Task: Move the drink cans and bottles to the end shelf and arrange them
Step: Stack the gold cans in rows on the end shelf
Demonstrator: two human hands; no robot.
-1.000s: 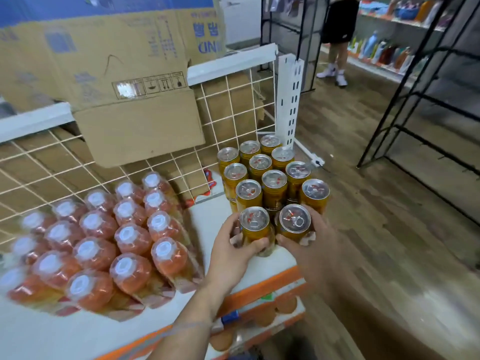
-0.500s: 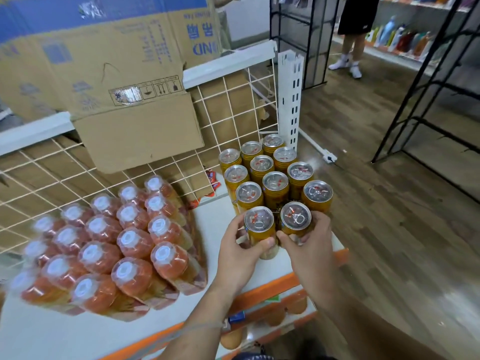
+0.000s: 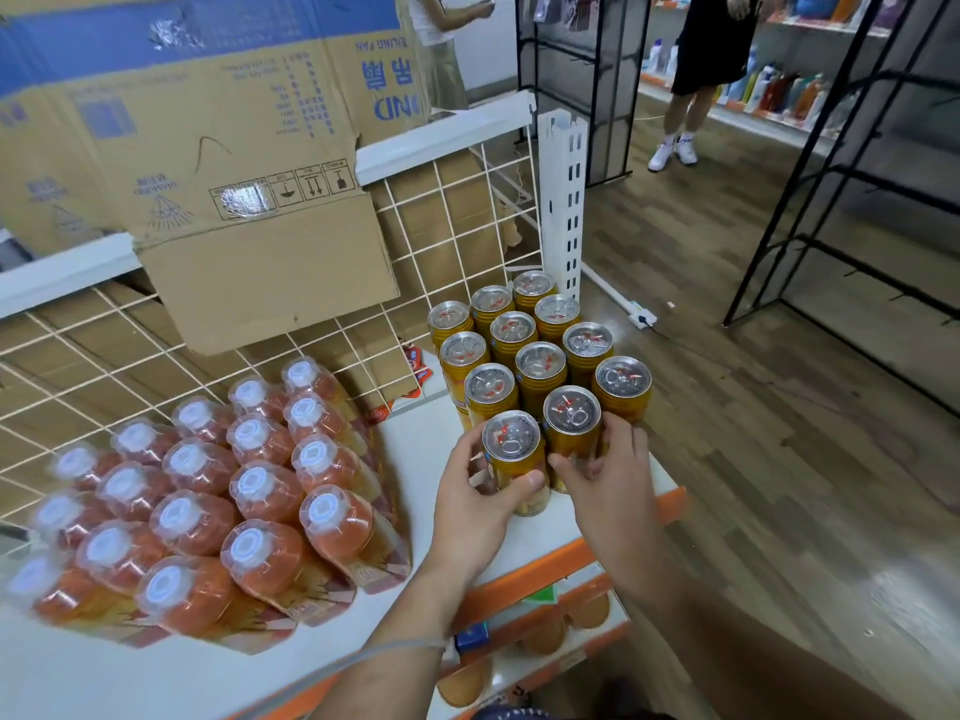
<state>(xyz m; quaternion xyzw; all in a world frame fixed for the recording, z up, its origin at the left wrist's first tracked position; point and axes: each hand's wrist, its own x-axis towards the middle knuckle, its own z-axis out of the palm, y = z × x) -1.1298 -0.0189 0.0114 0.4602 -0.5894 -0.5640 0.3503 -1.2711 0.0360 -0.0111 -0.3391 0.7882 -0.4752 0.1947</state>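
Two bare hands are working the nearest row of drink cans at the right end of a white shelf [image 3: 415, 444]. The left hand [image 3: 470, 504] is curling round the left can [image 3: 514, 452] of that row, thumb pressing its near side and fingers wrapping the far side. The right hand [image 3: 605, 485] is gripping the middle can [image 3: 571, 420] in the same manner, its fingertips reaching toward the third can [image 3: 622, 379].

Both held cans are standing upright on the shelf top, side by side, long axis vertical, silver lids and pull tabs facing straight up. Each is lying directly ahead of the hand that is holding it. Behind them, nine more cans [image 3: 540, 363] are standing in three tight rows running back toward a white slotted post [image 3: 563, 200].

Any coming move appears to be turning on that arrangement. With the cans sitting just ahead of the wrists, a short push away from the body would be squaring them against the block, while a straight lift would be clearing the neighbouring lids.

To the left, well apart, shrink-wrapped bottles [image 3: 249, 485] are tilting, white caps up, before a wire grid [image 3: 457, 226] and below a cardboard box [image 3: 208, 148]. A person [image 3: 711, 54] is standing on the wooden floor [image 3: 779, 459] beyond.
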